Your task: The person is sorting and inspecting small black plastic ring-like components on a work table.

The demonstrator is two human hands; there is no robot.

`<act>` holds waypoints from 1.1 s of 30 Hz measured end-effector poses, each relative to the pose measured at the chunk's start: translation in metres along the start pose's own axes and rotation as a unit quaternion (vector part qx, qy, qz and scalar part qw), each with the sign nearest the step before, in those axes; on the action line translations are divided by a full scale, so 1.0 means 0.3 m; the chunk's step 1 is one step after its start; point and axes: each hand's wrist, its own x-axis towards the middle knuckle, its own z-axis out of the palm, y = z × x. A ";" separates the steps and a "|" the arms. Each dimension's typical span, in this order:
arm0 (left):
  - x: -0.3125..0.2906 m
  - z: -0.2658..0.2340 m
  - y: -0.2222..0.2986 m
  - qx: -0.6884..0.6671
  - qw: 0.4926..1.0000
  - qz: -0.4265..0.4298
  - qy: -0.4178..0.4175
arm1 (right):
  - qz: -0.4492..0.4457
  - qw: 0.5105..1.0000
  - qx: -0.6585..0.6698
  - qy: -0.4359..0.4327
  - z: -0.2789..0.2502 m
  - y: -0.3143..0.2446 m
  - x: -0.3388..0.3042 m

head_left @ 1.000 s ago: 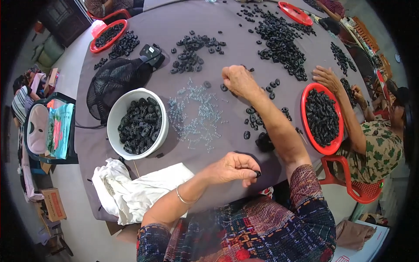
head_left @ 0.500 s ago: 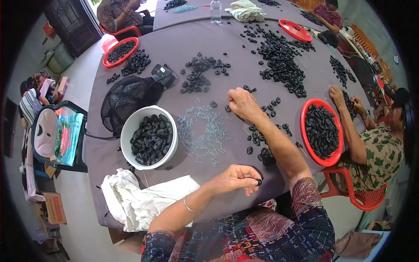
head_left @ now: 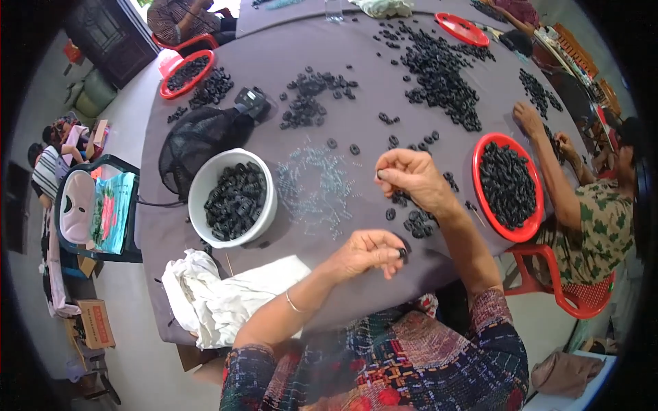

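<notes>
My left hand (head_left: 363, 255) pinches a small black plastic piece (head_left: 402, 253) between thumb and fingertips, above the table's near edge. Higher and to its right, my right hand (head_left: 415, 181) is closed in a pinch; a small dark bit shows at its fingertips, too small to name. Left of my right hand lies a ring-shaped scatter of tiny pale, coil-like pieces (head_left: 295, 188). Loose black oval pieces (head_left: 418, 225) with holes lie under and beside my right forearm. A white bowl (head_left: 197, 205) full of black pieces stands to the left.
A white cloth (head_left: 226, 294) lies at the near left edge. Behind the bowl rests a black mesh bag (head_left: 199, 154). A red tray (head_left: 480, 198) of black pieces stands right, beside a co-worker's hand (head_left: 528, 120). A large black heap (head_left: 442, 82) spreads farther back.
My right hand has drawn back from the loose pieces toward my left hand, its fingers now turned left in a pinch. My left hand has risen slightly, still holding the black piece.
</notes>
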 end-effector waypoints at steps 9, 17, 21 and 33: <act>0.021 -0.039 -0.017 -0.106 0.990 0.073 0.054 | -0.007 0.977 0.213 0.018 -0.019 -0.026 -0.127; 0.014 -0.022 -0.008 -0.118 0.988 0.088 0.054 | 0.010 0.977 0.211 0.034 0.015 -0.027 -0.199; 0.016 -0.030 -0.016 -0.122 0.988 0.084 0.052 | 0.027 0.984 0.168 0.054 0.029 -0.015 -0.211; 0.019 -0.026 -0.010 -0.094 0.988 0.090 0.077 | -0.007 0.993 0.075 0.090 0.048 0.036 -0.249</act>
